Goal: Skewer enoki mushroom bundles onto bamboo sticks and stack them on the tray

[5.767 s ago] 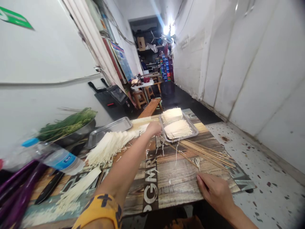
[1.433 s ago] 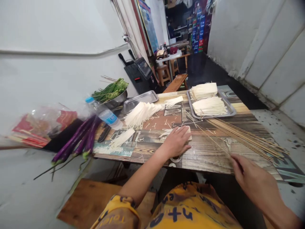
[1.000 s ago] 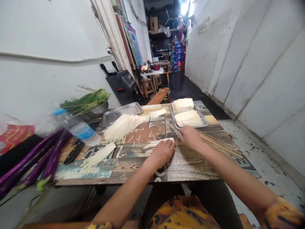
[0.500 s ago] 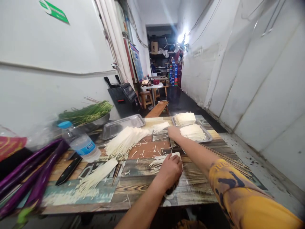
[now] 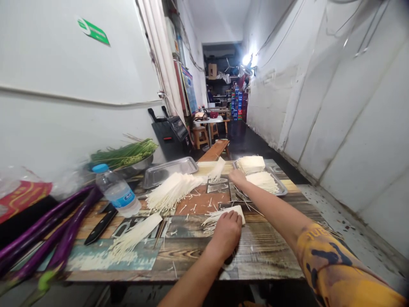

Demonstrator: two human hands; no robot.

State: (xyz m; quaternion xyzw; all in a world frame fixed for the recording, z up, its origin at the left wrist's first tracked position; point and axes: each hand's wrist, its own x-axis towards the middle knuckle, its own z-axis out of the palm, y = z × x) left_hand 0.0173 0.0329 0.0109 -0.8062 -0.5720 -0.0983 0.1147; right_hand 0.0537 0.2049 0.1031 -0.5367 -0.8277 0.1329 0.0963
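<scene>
My left hand [image 5: 227, 232] lies over a flat bunch of enoki mushrooms [image 5: 220, 219] on the table, its fingers curled across the pale block end. Farther off, my right hand [image 5: 238, 178] is closed beside the tray, and its fingertips are hidden. Just left of it sits a small fanned bunch of enoki [image 5: 217, 169], with a gap between them. A large pile of enoki [image 5: 172, 189] spreads left of centre. Nearer me lies one more flattened bunch [image 5: 137, 234]. Thin sticks [image 5: 254, 207] show beneath my right forearm.
A metal tray [image 5: 283, 187] carries enoki blocks at the right; another tray [image 5: 150, 177] stands at the back left. Left are a water bottle [image 5: 123, 196], a black-handled knife [image 5: 100, 226], eggplants [image 5: 68, 226] and a bowl of greens [image 5: 128, 155]. Enoki scraps dot the table.
The small bunch beside my right hand has turned, its block end now pointing away from me. My right forearm covers more of the sticks. My left hand stays on its bunch. The view has shifted slightly.
</scene>
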